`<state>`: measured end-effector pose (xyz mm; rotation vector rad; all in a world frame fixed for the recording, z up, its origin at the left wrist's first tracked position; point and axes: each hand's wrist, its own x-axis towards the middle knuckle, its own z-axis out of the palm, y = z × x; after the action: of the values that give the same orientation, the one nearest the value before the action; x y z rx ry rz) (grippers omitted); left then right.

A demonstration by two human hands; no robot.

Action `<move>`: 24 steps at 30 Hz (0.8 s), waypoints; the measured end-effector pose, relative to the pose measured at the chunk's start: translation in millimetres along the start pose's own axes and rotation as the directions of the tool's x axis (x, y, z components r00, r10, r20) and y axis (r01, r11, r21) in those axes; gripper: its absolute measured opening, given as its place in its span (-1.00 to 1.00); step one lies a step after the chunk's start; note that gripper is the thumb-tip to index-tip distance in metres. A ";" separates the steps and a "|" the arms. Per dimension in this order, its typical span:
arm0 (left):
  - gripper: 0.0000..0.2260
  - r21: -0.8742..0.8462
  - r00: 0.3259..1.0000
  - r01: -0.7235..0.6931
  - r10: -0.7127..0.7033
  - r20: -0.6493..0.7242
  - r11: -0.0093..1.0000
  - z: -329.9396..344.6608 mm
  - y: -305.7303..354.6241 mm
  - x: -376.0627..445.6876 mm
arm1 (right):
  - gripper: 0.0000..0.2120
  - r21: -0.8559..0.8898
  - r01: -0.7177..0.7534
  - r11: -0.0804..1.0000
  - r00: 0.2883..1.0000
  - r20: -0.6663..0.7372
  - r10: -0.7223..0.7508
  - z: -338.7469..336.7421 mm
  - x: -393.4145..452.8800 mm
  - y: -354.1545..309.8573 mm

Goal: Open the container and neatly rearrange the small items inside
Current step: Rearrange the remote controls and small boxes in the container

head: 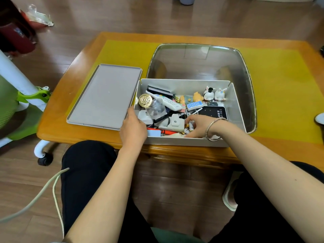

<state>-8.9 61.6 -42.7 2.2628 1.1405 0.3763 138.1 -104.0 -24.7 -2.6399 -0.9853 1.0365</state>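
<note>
The open container (185, 142) sits at the worktop's (70, 130) near edge, its lid (105, 97) just left. The left hand (133, 130) grips the container's left wall; the right hand's (198, 127) fingers, loosely curled, reach among light, rigid small items (173, 122), probably best pinched singly; whether they hold anything cannot be told.

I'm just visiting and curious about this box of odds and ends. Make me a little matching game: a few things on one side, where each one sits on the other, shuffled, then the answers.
Things:
1. lid
2. rabbit figurines
3. gold round tin
4. metal tray

Places:
A. far right corner inside the container
B. on the table behind the container
C. flat on the table, left of the container
D. left side inside the container

Pairs: 1-C, 2-A, 3-D, 4-B
</note>
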 end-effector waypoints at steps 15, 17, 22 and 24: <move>-0.39 -0.158 1.000 -0.014 0.016 0.011 0.987 -1.3 3.0 -1.4 | -0.73 0.259 0.074 0.963 0.997 -0.040 -0.065 1.4 -3.1 4.3; -0.38 -0.170 1.000 -0.016 0.017 0.007 0.985 -1.2 3.1 -1.8 | -0.72 0.332 0.129 0.934 0.990 -0.097 -0.102 3.6 -5.9 8.2; -0.50 -0.250 0.999 -0.035 0.042 0.023 0.968 -3.1 0.5 -0.9 | -0.82 0.602 0.185 0.777 0.976 -0.202 -0.076 2.3 -5.9 9.4; -0.58 -0.331 0.993 -0.076 0.100 0.056 0.941 -6.4 -4.3 1.0 | -0.83 0.623 0.236 0.746 0.964 -0.250 -0.096 -1.4 -6.5 8.4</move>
<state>-14.2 66.8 -40.3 2.0193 0.8691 0.4784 139.9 -114.4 -22.9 -1.9855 -0.6396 0.8427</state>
